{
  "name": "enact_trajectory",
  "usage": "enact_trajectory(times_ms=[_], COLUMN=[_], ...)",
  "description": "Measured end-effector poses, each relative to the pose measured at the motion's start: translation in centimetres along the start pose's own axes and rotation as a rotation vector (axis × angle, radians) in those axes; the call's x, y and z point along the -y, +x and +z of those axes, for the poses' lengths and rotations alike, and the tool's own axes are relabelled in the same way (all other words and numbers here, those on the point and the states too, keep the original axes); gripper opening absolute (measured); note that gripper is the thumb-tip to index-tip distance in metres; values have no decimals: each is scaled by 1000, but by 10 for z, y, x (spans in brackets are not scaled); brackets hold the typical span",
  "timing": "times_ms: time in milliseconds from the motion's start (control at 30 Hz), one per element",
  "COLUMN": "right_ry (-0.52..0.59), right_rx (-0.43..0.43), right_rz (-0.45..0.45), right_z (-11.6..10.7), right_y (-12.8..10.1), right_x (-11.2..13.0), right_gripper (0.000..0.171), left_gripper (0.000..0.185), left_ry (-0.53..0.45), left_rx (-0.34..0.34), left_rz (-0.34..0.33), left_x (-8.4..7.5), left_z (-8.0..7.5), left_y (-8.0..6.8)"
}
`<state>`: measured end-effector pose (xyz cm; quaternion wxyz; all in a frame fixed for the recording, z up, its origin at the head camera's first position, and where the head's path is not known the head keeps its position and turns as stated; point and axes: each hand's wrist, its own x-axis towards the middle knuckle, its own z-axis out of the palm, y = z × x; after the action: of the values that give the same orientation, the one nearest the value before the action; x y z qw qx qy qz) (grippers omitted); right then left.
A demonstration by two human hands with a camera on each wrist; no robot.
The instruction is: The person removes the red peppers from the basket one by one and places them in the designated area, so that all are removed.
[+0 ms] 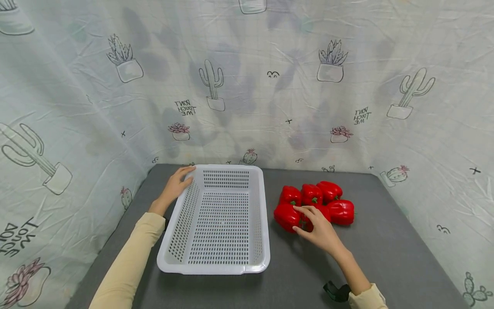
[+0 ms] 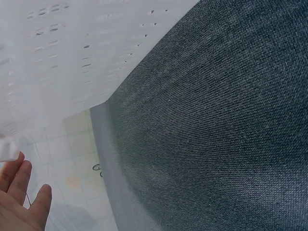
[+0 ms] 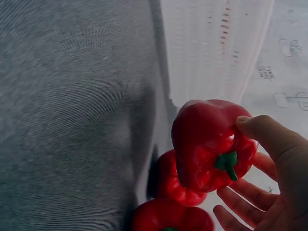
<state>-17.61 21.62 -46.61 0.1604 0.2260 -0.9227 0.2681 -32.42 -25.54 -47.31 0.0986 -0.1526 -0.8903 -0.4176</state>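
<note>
Gripping now: the right hand has thumb and fingers curled round the nearest glossy red bell pepper, which sits at the left front of the pile on the dark grey fabric tabletop; the right wrist view shows the thumb over the top near the green stem and fingers cupped beneath.
Other hand: the left hand rests with straight fingers on the far left rim of the white perforated plastic basket, holding nothing; the left wrist view shows only fingertips by the white wall.
Where the peppers lie: the remaining red peppers are bunched together, touching, just right of the basket and apart from it.
Basket: nothing lies in it.
Likely weight: light for its bulk, judging by the uniform shine; whether real or plastic I cannot tell.
Likely surface: smooth and slick, so a pinch could slide off the curve.
Likely stiffness: firm-skinned and hollow; a hard squeeze seems needless.
Best hold: a wide cupped grasp round the body, thumb opposite fingers, not the small stem.
Risk: neighbours touching it may roll when it is lifted.
Backdrop: a pale cloth printed with cacti hangs round the table.
</note>
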Motion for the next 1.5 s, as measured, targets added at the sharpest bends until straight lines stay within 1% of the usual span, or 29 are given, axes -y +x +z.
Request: enact_trajectory(times_ms=[233, 333, 467, 867, 1000, 1233, 1500], right_ry=[-34, -65, -120, -237, -246, -257, -255], right_rx=[-34, -49, -46, -6, -1, -21, -8], right_rz=[-48, -72, -86, -59, -58, -91, -106], right_z=[8, 11, 15, 13, 12, 11, 4], right_y=[1, 2, 2, 0, 0, 2, 8], right_x=[-9, -13, -15, -13, -13, -13, -16], right_gripper=[60, 61, 61, 59, 60, 62, 61], left_gripper=[45, 45, 44, 45, 45, 44, 45], left_ry=[-3, -13, -14, -15, -9, -9, 8], left_rx=[2, 4, 2, 9, 13, 9, 21], left_rz=[-16, -18, -12, -7, -11, -4, 11], left_x=[-1, -1, -2, -2, -2, -3, -3], left_z=[0, 0, 0, -1, -1, -1, -1], left_y=[0, 0, 0, 0, -1, -1, -1])
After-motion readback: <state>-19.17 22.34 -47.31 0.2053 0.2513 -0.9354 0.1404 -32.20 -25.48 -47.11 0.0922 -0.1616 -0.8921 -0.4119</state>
